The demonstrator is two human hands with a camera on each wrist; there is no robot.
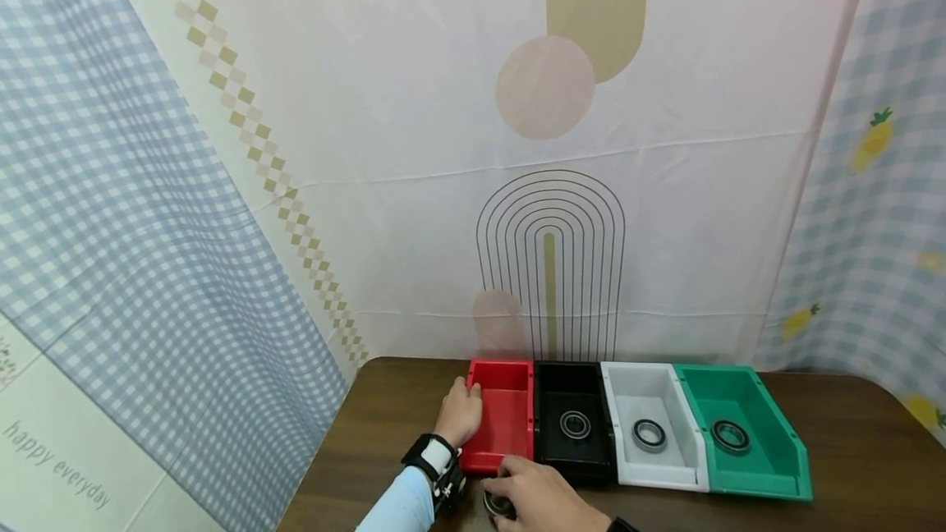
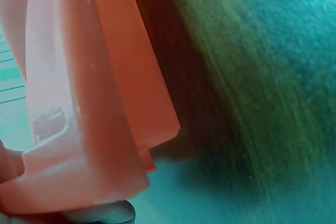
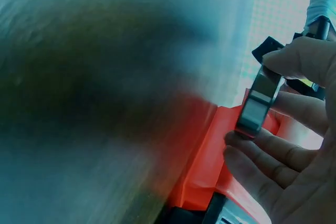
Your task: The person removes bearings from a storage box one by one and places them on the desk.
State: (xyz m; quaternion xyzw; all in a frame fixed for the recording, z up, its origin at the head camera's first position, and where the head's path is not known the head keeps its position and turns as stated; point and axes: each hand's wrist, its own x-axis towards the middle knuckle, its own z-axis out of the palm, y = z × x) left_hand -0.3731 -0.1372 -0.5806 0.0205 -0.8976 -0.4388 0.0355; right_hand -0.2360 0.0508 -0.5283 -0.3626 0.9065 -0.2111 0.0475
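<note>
My right hand (image 1: 543,495) pinches a metal ball bearing (image 1: 499,505) between thumb and fingers, just in front of the red bin (image 1: 505,460). In the right wrist view the bearing (image 3: 258,100) is seen edge-on, its shiny outer ring facing the camera. My left hand (image 1: 460,415) grips the left wall of the red bin, and in the left wrist view fingertips (image 2: 105,212) show under the red plastic edge (image 2: 105,129). No bearing shows inside the red bin in the head view.
Right of the red bin stand a black bin (image 1: 550,466), a white bin (image 1: 658,474) and a green bin (image 1: 776,466) side by side, each with one bearing lying in it. All stand on a brown wooden table (image 1: 850,433) before a patterned curtain (image 1: 414,269).
</note>
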